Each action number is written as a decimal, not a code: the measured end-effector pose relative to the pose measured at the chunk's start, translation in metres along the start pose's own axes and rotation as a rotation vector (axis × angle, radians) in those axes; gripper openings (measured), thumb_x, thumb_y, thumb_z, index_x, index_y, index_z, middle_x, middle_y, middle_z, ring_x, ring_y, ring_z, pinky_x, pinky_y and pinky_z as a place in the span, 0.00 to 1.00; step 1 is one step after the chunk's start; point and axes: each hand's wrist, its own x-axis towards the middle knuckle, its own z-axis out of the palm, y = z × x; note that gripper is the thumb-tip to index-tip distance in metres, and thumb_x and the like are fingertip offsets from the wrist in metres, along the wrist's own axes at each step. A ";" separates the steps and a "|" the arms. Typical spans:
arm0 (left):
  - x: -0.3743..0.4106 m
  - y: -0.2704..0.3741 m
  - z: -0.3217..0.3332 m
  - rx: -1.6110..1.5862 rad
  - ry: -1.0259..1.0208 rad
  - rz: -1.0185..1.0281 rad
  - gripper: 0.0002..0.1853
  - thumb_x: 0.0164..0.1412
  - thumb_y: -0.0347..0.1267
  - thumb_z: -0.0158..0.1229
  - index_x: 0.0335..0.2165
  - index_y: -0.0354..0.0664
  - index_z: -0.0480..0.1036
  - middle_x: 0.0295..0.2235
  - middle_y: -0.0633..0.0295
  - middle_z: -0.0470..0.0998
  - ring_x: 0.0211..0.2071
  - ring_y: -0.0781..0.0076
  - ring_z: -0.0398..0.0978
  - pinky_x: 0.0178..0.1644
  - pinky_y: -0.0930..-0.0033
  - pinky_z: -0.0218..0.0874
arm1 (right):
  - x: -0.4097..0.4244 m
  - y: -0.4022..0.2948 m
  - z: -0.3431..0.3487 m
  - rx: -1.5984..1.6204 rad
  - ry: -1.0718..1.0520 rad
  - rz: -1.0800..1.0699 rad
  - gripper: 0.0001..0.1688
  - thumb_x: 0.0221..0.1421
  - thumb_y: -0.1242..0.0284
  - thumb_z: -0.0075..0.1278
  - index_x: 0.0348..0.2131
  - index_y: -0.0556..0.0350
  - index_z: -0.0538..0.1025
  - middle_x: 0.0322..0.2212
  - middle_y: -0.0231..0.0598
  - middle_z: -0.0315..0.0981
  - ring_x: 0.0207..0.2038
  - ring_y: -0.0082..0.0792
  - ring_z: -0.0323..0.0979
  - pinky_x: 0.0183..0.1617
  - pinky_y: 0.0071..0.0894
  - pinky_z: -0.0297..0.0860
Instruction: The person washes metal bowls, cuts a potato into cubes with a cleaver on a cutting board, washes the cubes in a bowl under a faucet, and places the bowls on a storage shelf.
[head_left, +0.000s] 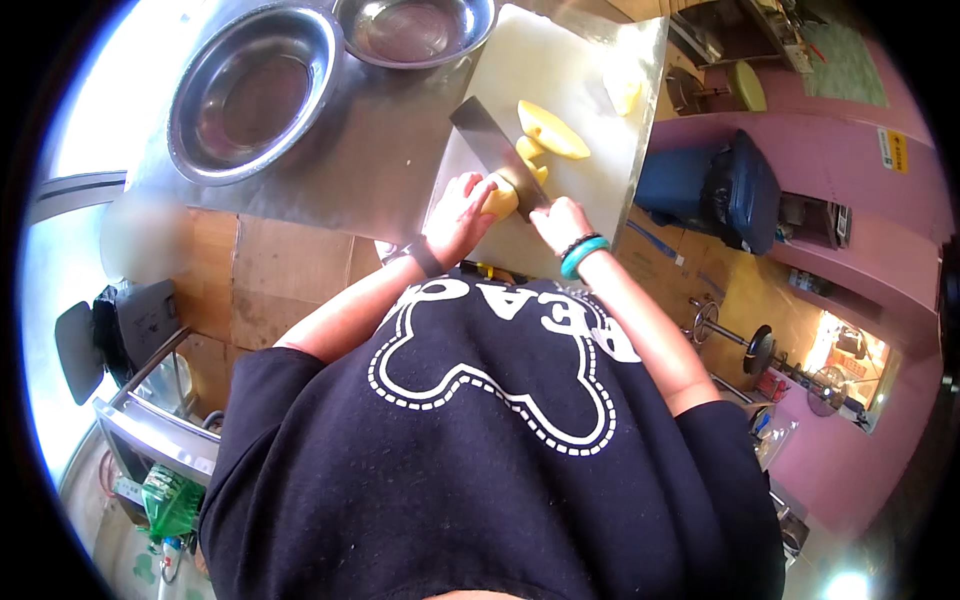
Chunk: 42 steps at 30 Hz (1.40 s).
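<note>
On a white cutting board (495, 82), my left hand (459, 217) holds a peeled yellow piece of food (501, 196), perhaps potato. My right hand (561, 223) grips a cleaver (499, 150) by its handle, which the fingers hide. The broad blade lies just to the right of the held piece and points up and left. Beyond the blade are smaller cut yellow pieces (529, 148) and a longer yellow piece (553, 130). Another pale yellow piece (622, 88) rests near the board's right edge, partly lost in glare.
Two metal basins, one larger (184, 112) and one smaller (420, 61), stand on the metal table (360, 150) at the left and top. Right of the table is a blue bin (754, 191) with a black bag. A chair (142, 319) stands at the lower left.
</note>
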 end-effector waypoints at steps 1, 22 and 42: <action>0.000 0.001 0.000 -0.013 0.007 0.024 0.22 0.38 0.24 0.57 0.37 0.41 0.63 0.37 0.52 0.63 0.40 0.53 0.61 0.43 0.63 0.56 | 0.001 0.002 -0.002 0.196 0.007 0.081 0.17 0.43 0.64 0.44 0.25 0.63 0.73 0.22 0.56 0.68 0.30 0.51 0.69 0.36 0.40 0.65; -0.014 -0.005 -0.007 -0.097 0.031 -0.019 0.16 0.40 0.24 0.55 0.33 0.39 0.63 0.34 0.54 0.64 0.35 0.54 0.64 0.38 0.64 0.58 | -0.014 -0.010 0.002 0.132 0.071 -0.056 0.16 0.45 0.66 0.42 0.25 0.62 0.73 0.22 0.56 0.68 0.30 0.52 0.68 0.36 0.40 0.65; -0.025 -0.015 0.004 -0.128 0.031 -0.081 0.13 0.42 0.25 0.55 0.31 0.37 0.64 0.31 0.55 0.64 0.31 0.59 0.67 0.35 0.66 0.60 | -0.015 -0.006 0.011 0.111 0.023 -0.106 0.15 0.46 0.66 0.42 0.25 0.62 0.73 0.21 0.56 0.68 0.29 0.50 0.69 0.34 0.40 0.65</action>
